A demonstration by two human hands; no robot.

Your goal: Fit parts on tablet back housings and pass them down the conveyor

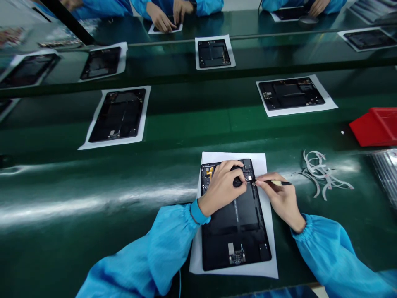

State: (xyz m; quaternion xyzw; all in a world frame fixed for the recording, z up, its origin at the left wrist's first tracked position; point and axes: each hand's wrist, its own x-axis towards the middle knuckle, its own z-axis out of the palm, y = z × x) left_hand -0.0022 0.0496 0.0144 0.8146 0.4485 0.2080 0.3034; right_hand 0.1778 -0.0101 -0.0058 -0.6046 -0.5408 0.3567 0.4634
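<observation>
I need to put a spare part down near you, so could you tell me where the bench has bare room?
The widest bare stretch of the green bench lies left of the left hand and the open tablet, below the tablet on paper. A narrower strip runs above the open tablet. Right of the right hand it is crowded: peeled strips and the red tray.

left hand [221,188] bare | right hand [281,198] bare | sleeves [164,244] bright blue, loose | cuffs elasticated
</observation>
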